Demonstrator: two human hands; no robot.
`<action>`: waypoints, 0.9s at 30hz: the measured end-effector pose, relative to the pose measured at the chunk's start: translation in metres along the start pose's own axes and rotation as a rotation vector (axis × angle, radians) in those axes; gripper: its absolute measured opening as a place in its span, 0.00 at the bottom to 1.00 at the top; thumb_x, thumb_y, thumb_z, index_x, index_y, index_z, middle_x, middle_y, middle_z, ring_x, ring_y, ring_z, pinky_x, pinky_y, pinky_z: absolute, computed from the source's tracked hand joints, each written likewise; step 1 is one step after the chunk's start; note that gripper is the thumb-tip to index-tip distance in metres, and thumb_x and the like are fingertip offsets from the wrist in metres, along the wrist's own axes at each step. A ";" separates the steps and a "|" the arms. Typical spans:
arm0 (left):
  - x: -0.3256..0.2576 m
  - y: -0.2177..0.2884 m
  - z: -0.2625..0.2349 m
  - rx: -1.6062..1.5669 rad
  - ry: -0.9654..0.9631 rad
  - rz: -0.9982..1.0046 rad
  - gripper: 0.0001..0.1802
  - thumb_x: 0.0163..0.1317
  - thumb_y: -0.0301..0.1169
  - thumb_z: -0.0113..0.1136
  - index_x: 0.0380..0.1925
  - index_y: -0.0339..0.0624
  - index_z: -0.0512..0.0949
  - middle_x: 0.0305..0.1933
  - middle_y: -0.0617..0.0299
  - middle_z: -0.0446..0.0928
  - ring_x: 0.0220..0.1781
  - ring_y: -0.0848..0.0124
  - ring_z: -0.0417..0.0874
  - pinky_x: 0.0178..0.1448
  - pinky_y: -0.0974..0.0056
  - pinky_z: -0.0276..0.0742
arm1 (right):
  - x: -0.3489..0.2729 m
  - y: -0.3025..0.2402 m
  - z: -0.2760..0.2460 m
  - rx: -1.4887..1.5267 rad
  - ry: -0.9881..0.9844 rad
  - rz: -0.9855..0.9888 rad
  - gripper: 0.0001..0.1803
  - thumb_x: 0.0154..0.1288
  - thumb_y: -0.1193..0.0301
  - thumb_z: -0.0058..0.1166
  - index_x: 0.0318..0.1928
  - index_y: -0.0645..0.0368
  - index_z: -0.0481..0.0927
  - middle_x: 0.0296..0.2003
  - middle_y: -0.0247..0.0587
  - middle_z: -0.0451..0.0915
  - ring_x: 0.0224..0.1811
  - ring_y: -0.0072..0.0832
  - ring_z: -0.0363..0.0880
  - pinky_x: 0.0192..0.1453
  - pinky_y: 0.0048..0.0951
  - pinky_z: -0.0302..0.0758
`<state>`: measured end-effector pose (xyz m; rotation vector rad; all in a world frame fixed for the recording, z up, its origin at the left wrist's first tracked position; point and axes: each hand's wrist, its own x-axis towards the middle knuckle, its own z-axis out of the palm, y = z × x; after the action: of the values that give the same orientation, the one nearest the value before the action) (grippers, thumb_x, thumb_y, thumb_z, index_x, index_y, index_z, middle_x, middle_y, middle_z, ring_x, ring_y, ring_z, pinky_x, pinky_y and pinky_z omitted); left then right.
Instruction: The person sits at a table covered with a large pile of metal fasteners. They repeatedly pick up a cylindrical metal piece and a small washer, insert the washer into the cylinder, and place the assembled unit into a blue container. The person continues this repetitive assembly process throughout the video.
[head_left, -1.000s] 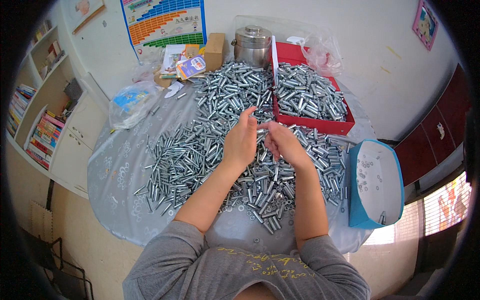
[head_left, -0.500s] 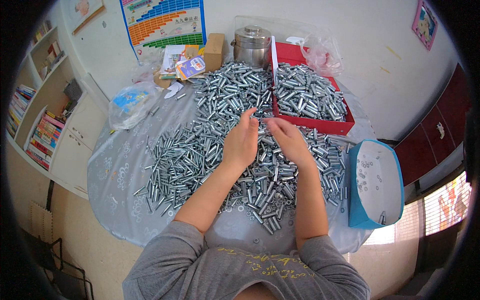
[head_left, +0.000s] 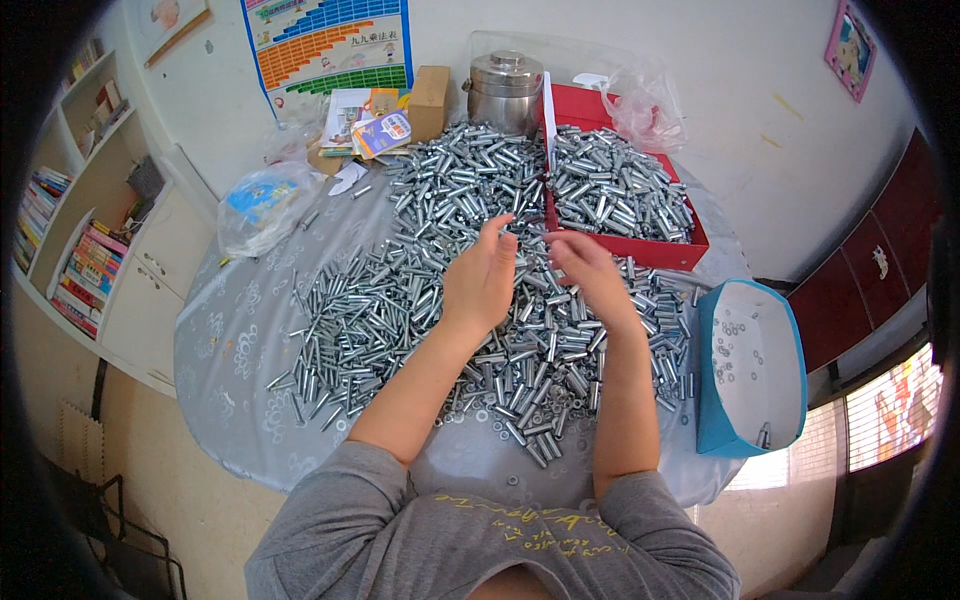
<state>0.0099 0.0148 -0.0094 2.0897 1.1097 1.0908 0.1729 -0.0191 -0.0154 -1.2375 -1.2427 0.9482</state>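
A brown cardboard box (head_left: 430,100) stands upright at the table's twelve o'clock edge, just left of the steel pot. Beside it, toward eleven o'clock, lie small printed packets and leaflets (head_left: 375,125) in white, orange and blue. A clear plastic bag with a blue label (head_left: 262,205) sits at ten o'clock. On the wall above hangs a rectangular chart (head_left: 328,45) banded blue, orange and green.

both hands (head_left: 530,270) raised, fingertips nearly meeting
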 end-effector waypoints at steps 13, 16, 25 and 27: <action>-0.001 0.002 -0.002 0.027 -0.025 0.007 0.34 0.65 0.57 0.24 0.52 0.42 0.67 0.20 0.55 0.76 0.27 0.53 0.78 0.30 0.54 0.68 | -0.004 0.004 -0.010 -0.713 0.275 -0.332 0.17 0.60 0.62 0.49 0.40 0.64 0.77 0.36 0.51 0.77 0.42 0.45 0.74 0.44 0.39 0.68; -0.002 -0.003 0.006 -0.007 0.035 0.096 0.33 0.65 0.57 0.24 0.52 0.43 0.67 0.20 0.56 0.75 0.27 0.53 0.78 0.30 0.54 0.68 | -0.007 -0.006 0.009 -0.470 -0.056 -0.321 0.16 0.56 0.64 0.56 0.39 0.64 0.78 0.28 0.49 0.77 0.30 0.38 0.75 0.36 0.34 0.69; 0.003 -0.005 -0.011 0.117 0.081 0.074 0.31 0.66 0.55 0.28 0.51 0.43 0.68 0.19 0.54 0.76 0.26 0.52 0.78 0.30 0.53 0.69 | -0.016 -0.028 0.016 -0.533 -0.044 -0.251 0.10 0.54 0.67 0.57 0.36 0.57 0.81 0.26 0.44 0.78 0.25 0.32 0.75 0.31 0.29 0.70; 0.005 -0.006 -0.013 0.202 0.095 0.042 0.31 0.65 0.54 0.30 0.50 0.40 0.68 0.20 0.51 0.76 0.26 0.51 0.78 0.31 0.52 0.69 | -0.013 -0.018 0.009 -0.590 0.011 -0.314 0.11 0.54 0.67 0.56 0.38 0.56 0.80 0.27 0.42 0.78 0.26 0.32 0.76 0.31 0.30 0.71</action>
<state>-0.0015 0.0232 -0.0048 2.2448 1.2742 1.1501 0.1599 -0.0326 -0.0002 -1.4274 -1.7182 0.3485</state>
